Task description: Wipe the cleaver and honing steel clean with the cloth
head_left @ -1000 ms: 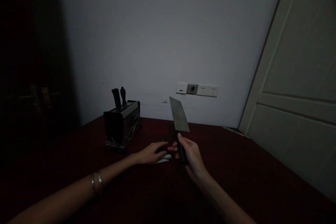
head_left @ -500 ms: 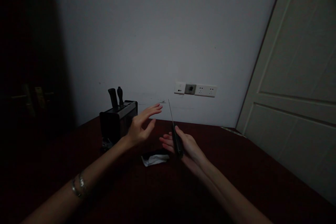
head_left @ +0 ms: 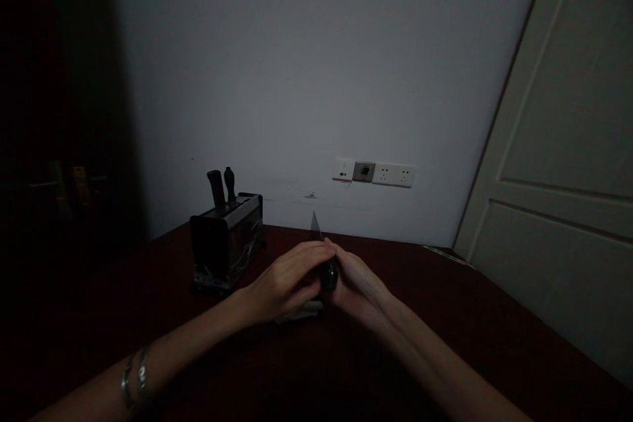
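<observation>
My right hand (head_left: 357,283) is wrapped round the dark handle of a cleaver (head_left: 322,262), whose blade points away from me and shows only as a thin edge-on tip above the hands. My left hand (head_left: 287,280) lies curled over the blade and handle, fingers pressed on the knife beside my right hand. Under both hands a small white and black cloth or sharpener (head_left: 304,312) rests on the dark red table (head_left: 445,323); I cannot make out which it is.
A black knife block (head_left: 225,244) with two dark handles sticking up stands at the left on the table. White wall sockets (head_left: 376,173) sit on the back wall. A pale door (head_left: 568,178) closes the right side. The left is in deep shadow.
My left hand, raised open half a second ago, has come down onto the knife. The cleaver has lowered and turned edge-on, over the white item.
</observation>
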The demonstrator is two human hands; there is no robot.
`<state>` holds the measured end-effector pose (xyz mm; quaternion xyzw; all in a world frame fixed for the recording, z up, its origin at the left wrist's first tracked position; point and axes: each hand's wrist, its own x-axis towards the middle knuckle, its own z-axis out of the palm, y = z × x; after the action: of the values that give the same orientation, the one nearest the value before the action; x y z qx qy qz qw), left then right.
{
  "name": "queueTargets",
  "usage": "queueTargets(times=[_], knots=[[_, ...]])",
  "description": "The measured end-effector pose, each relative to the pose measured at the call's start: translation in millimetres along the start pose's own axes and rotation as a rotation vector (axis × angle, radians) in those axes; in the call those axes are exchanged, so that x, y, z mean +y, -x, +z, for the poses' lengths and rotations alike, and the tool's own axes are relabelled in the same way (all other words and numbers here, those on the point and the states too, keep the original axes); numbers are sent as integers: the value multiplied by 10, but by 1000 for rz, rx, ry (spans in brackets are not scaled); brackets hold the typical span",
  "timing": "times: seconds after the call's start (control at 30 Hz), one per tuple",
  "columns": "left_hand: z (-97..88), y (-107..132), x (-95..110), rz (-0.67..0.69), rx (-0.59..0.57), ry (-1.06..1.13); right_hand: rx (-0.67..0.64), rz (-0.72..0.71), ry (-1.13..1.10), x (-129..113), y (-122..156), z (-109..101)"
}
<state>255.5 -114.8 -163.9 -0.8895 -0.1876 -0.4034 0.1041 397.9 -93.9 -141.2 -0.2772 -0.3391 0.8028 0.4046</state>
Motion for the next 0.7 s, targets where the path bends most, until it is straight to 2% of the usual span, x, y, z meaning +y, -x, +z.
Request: queueTargets(times=[0.17, 0.27, 0.4, 0.5, 0.6, 0.7], knots=[[-26, 9, -99, 91, 68, -77, -24, 57, -62, 57, -28, 113], [-143, -55, -116, 85, 80, -113, -53, 36, -55, 69, -72, 155], [-444, -224, -66, 12, 66, -128, -203, 73, 43, 6, -90, 180], [-713, -366, -35, -115, 84, -97, -389, 191, 206, -76, -13, 173], [-984, -509, -86, -275, 174, -38, -556, 302, 334, -162, 115, 121], [-1280, -680, -214, -391, 268, 78, -600, 320, 383, -247, 183, 5]])
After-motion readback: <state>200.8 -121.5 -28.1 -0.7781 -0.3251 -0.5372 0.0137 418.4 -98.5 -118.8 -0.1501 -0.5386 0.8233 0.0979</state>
